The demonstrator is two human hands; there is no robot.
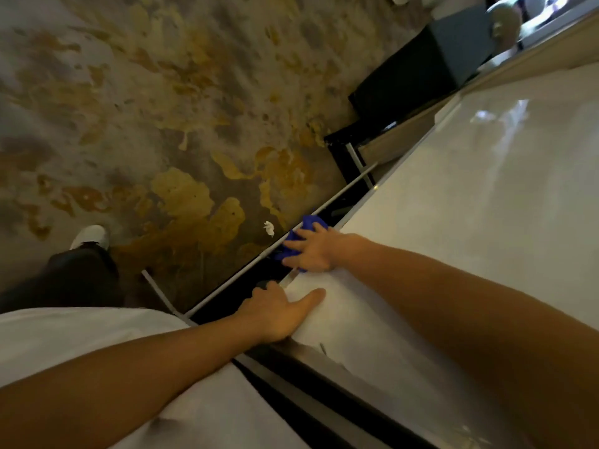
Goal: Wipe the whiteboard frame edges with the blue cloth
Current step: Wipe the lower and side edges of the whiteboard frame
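A glossy whiteboard (470, 196) fills the right side of the head view, running diagonally. Its metal frame edge (291, 278) lies along the board's lower left border. My right hand (312, 249) presses a crumpled blue cloth (306, 225) down on that edge, fingers spread over it. Most of the cloth is hidden under the hand. My left hand (280, 314) grips the same edge a little nearer to me, thumb on the white surface, fingers wrapped over the rim.
A thin metal tray rail (324, 207) runs beside the frame with a dark gap between. Beyond lies a stained floor (162, 108) with a small white scrap (269, 228). A black stand (418, 72) is at top right. My shoe (90, 236) is at left.
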